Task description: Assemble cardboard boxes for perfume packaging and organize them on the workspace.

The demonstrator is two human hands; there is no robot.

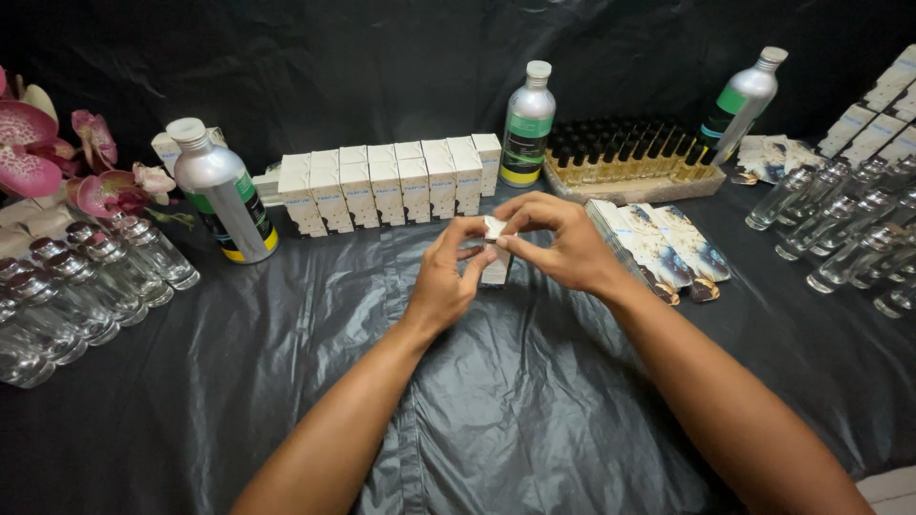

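Observation:
Both hands meet over the middle of the black-covered table around one small white box. My left hand grips the box from the left, thumb and fingers wrapped on its side. My right hand pinches the top of the same box from above and the right, fingers curled over its flap. The box stands roughly upright between the two hands, and most of it is hidden by my fingers.
A row of white boxes lines the back. Three silver bottles stand at left, centre and right. A tray of small filled vials, flat printed cartons, empty glass bottles left and right, pink orchids.

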